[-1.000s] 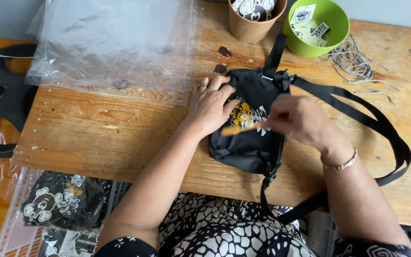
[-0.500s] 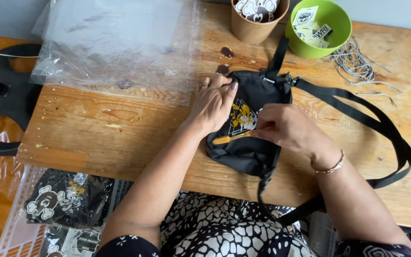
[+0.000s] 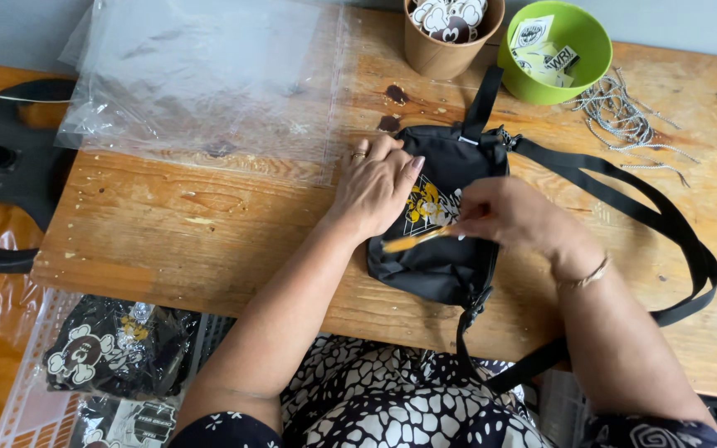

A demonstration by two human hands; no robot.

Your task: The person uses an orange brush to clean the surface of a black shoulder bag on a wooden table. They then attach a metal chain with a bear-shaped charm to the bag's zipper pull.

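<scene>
Clear plastic bags [image 3: 209,75] lie at the table's far left; white labels [image 3: 541,50] fill the green bowl [image 3: 591,58].

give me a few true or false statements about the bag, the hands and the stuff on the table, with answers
1. The left hand lies flat on the black bag. True.
2. The right hand holds a pair of scissors. False: it holds a thin orange stick over the bag.
3. The green bowl is empty. False: it holds small printed tags.
4. Clear plastic bags lie on the table, on the side of the left hand. True.
5. The bag's strap is rolled up inside the bag. False: it loops out across the table on the side of the right hand.
6. A heap of silver chains lies beside the bowl. True.
</scene>
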